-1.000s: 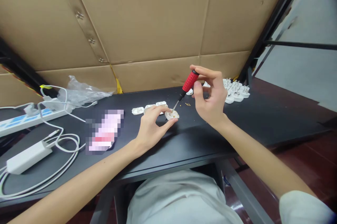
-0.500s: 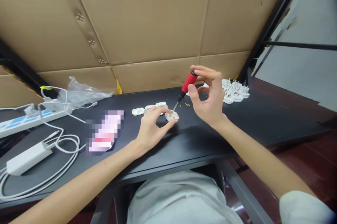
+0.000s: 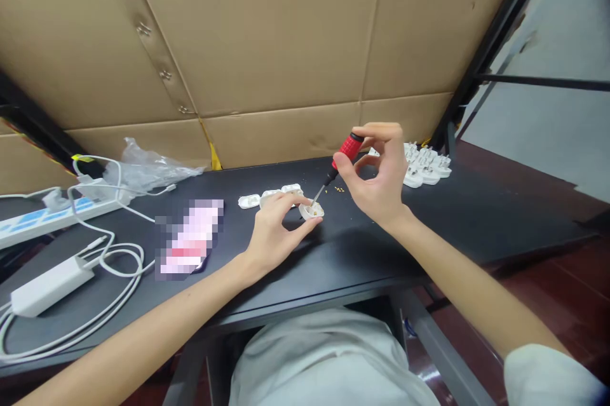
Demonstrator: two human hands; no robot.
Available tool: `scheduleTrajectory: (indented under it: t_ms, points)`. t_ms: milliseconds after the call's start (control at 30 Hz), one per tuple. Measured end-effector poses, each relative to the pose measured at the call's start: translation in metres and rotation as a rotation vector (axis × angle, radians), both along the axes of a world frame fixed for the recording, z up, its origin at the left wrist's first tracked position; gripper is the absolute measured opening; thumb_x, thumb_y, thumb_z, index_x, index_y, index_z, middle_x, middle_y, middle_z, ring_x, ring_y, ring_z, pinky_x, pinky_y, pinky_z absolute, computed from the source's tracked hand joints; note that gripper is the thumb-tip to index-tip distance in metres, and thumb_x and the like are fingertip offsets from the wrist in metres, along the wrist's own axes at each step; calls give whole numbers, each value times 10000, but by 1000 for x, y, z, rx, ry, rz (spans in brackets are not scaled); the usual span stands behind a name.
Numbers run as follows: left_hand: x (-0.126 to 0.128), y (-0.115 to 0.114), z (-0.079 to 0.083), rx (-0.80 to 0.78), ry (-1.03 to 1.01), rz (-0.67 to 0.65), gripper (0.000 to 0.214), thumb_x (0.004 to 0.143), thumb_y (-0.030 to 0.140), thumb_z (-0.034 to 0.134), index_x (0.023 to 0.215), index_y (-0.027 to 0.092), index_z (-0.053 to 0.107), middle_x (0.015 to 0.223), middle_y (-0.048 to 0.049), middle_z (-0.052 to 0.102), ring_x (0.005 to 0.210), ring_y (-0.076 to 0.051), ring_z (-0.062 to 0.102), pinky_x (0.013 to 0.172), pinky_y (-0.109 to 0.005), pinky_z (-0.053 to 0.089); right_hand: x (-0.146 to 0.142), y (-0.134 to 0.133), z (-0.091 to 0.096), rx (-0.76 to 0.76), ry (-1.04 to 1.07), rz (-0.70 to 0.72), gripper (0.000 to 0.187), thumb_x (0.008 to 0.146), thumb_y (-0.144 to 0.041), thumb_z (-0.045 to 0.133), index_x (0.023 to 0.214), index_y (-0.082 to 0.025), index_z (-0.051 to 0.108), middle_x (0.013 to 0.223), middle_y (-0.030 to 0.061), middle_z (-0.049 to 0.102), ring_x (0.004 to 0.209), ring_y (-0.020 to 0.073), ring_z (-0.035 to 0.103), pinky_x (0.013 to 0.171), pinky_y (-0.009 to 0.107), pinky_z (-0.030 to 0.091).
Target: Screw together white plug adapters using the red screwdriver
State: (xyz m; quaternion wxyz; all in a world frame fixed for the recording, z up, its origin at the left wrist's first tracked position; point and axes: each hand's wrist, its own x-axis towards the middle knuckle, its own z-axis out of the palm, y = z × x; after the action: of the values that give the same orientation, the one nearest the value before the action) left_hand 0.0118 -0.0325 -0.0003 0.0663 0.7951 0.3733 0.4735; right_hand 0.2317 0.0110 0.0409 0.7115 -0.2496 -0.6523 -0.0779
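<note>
My left hand (image 3: 274,231) grips a round-ended white plug casing (image 3: 311,211) by its edge, with small brass parts showing inside. My right hand (image 3: 376,171) pinches a red-handled precision screwdriver (image 3: 349,147) between thumb and fingers, its thin steel shaft reaching down into the casing. Several tiny brass pieces (image 3: 338,189) lie on the desk just beyond the casing. Close behind my left fingers are white plug parts (image 3: 248,201). Beyond my right hand stands a heap of white pronged plugs (image 3: 424,164).
The black desk (image 3: 452,228) carries a blue-and-white power strip (image 3: 52,222), a white power adapter (image 3: 52,285) with looped cables, a crumpled plastic bag (image 3: 147,171) and a pixelated object (image 3: 190,239). Cardboard (image 3: 286,44) covers the back, with a dark metal frame at right.
My right fingers have shifted on the screwdriver, covering more of its red handle. The left hand and the casing stay almost where they were.
</note>
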Motion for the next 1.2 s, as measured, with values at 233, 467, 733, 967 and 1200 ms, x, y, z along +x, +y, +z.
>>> scheduleTrajectory:
  t_ms: [233, 467, 733, 967, 1200]
  points:
    - [0, -1, 1, -4, 8, 11, 206, 953, 357, 887, 1091, 270, 761, 1060, -25, 840, 1000, -252, 780, 1007, -425, 591, 1, -3, 1, 12, -25, -23, 259, 1083, -323, 606, 1332, -295, 672, 1233, 86, 647, 932, 183, 716, 578, 270, 624]
    - [1, -1, 1, -5, 9, 22, 203, 954, 368, 886, 1087, 274, 764, 1054, -30, 844, 995, -263, 783, 1016, -443, 591, 5, -3, 1, 9, -50, -71, 298, 1075, -311, 614, 1366, -314, 677, 1237, 82, 647, 933, 195, 726, 624, 307, 669]
    - [1, 0, 0, 2, -7, 16, 207, 955, 368, 886, 1096, 274, 767, 1047, -31, 839, 987, -262, 780, 1010, -446, 588, 0, -3, 2, 8, -21, -5, 282, 1092, -348, 660, 1366, -307, 603, 1362, 122, 734, 1169, 276, 775, 662, 340, 700]
    - [0, 1, 0, -5, -1, 21, 211, 953, 379, 886, 1097, 277, 770, 1057, -32, 843, 1001, -263, 781, 1026, -454, 591, 0, -3, 2, 49, 14, 30, 281, 1026, -356, 786, 1270, -328, 648, 1165, 45, 658, 916, 183, 710, 576, 273, 638]
    - [0, -1, 1, 0, -2, 18, 208, 948, 347, 894, 1099, 279, 768, 1064, -28, 842, 1001, -264, 786, 1019, -450, 585, 4, -5, 2, 12, -38, 6, 258, 1137, -334, 512, 1340, -327, 670, 1220, 77, 672, 978, 222, 716, 638, 333, 679]
